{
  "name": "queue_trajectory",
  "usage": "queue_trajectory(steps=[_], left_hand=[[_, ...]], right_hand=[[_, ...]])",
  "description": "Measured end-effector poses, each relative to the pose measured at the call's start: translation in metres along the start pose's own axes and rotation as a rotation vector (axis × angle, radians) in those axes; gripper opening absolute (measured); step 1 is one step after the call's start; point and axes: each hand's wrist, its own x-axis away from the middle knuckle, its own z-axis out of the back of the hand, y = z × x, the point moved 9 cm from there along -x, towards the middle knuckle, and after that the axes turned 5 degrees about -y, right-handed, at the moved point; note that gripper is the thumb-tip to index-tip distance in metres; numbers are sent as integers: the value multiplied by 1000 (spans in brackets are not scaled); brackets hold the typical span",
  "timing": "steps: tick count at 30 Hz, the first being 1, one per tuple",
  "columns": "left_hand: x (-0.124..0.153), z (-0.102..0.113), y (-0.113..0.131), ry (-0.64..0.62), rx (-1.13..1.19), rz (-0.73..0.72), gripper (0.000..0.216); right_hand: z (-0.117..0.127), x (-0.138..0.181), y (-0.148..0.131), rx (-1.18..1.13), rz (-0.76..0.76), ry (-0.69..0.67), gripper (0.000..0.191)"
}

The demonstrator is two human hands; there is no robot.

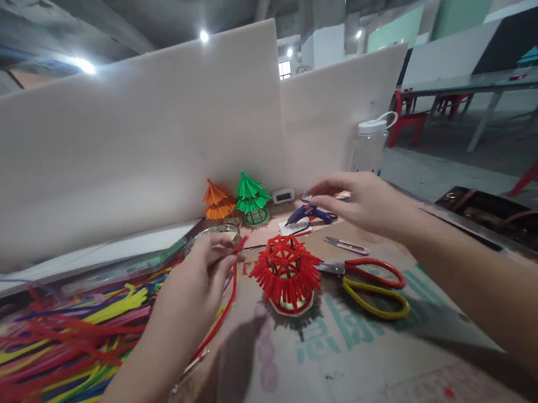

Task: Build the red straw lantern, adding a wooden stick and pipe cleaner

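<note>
Pinching, as it seems to me, a red strip (233, 289) near its upper end, the left hand (208, 265) is just beside the red fringed piece (290, 284). This piece stands upright on the brown board (293, 383), in the middle between the two hands, and neither hand touches it. The right hand (358, 199) is raised over the blue glue gun (310, 212), with its fingers bent and parted; whether a fingertip already meets the gun, I cannot tell from here. The two hands are well apart.

For doing this well, I would advise to hold the strip close to its tip, because a short free end is easier to direct than a long one. The rest of the strip hangs down toward the pile of coloured strips (97, 323), so it could catch there; a little slack would help. If the gun is hot, it should be taken only by its handle, and its nozzle is best left over the white card (297, 227) between uses. A small drop of glue is probably better than a big one, since the fringe stands dense. The large scissors (341, 269) lie very near to the fringe, with the blades toward it; moving them slightly aside would give the right wrist more freedom.
</note>
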Motion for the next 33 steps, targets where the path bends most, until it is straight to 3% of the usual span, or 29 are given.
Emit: queue_trajectory(steps=[4,8,14,19,25,28,33], left_hand=[[-19,-3,56,73,109,-163,11],[-22,-12,74,66,130,-271,15],[-19,-15,56,78,65,-284,22],[-20,-16,49,63,-8,-331,14],[-24,-24,46,-24,-16,-266,20],[-28,-20,26,-33,-52,-183,28],[-38,-40,-19,-297,-9,-85,21]], right_hand=[[-12,20,-77,-8,345,96,19],[-24,39,-98,192,562,185,21],[-26,37,-83,202,511,188,18],[-25,37,-74,130,456,155,13],[-33,38,-73,207,519,110,13],[-26,35,-62,228,468,175,13],[-21,29,-46,219,328,108,16]])
